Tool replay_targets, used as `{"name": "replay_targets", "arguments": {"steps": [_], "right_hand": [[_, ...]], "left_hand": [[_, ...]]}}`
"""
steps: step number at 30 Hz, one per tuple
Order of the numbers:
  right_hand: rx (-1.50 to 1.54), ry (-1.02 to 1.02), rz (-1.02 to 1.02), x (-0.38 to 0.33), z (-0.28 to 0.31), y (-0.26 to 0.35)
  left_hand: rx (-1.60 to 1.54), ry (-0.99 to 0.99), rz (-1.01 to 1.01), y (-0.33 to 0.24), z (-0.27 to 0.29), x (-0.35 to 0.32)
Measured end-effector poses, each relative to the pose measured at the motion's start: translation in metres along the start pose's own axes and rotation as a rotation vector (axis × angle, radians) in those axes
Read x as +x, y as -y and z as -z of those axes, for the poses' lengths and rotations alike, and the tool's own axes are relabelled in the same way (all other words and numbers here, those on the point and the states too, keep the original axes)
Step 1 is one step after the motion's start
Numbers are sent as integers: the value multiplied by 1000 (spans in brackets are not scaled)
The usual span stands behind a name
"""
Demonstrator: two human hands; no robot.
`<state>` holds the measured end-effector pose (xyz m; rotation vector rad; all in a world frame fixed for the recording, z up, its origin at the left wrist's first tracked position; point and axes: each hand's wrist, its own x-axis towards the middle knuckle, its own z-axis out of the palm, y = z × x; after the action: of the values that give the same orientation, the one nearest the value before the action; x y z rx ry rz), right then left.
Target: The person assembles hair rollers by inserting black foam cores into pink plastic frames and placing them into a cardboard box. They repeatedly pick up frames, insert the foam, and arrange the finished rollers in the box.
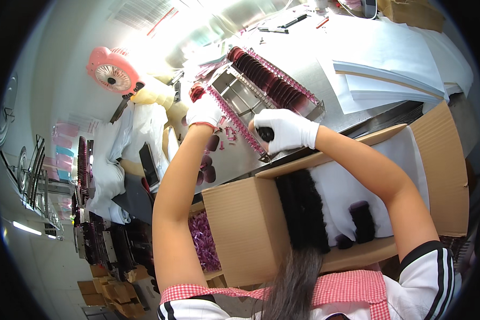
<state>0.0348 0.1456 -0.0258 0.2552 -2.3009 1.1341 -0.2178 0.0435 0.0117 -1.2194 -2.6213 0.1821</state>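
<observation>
Both my hands wear white gloves. My left hand (203, 113) rests on the near end of a metal rack (250, 96) edged with pink toothed strips, by a dark red round piece. My right hand (281, 129) is closed on a small dark object at the rack's near corner. A row of dark red oval pieces (274, 80) stands along the rack's far side. A few loose dark oval pieces (208, 168) lie on the metal table under my left forearm.
An open cardboard box (250, 229) below my arms holds white paper and rows of dark pieces (303, 210). Purple bits (204, 242) lie beside it. White sheets (394, 69) are stacked at upper right. A pink fan (112, 72) stands at the left.
</observation>
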Motion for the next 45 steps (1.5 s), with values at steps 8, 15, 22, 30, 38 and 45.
{"name": "replay_targets", "arguments": {"steps": [8, 15, 22, 30, 38, 45], "right_hand": [[-72, -336, -23, 13, -24, 28], [-5, -260, -140, 0, -9, 25], [-109, 104, -9, -14, -1, 5], [-35, 96, 31, -11, 5, 3], [-24, -61, -34, -8, -6, 3], [28, -500, -154, -9, -26, 29]], "left_hand": [[-630, 183, -329, -40, 71, -106], [-967, 600, -137, 10, 66, -68], [-779, 41, -119, 78, -34, 42], [-930, 178, 184, 52, -41, 61], [299, -81, -171, 31, -38, 85], [-703, 167, -100, -10, 50, -59]]}}
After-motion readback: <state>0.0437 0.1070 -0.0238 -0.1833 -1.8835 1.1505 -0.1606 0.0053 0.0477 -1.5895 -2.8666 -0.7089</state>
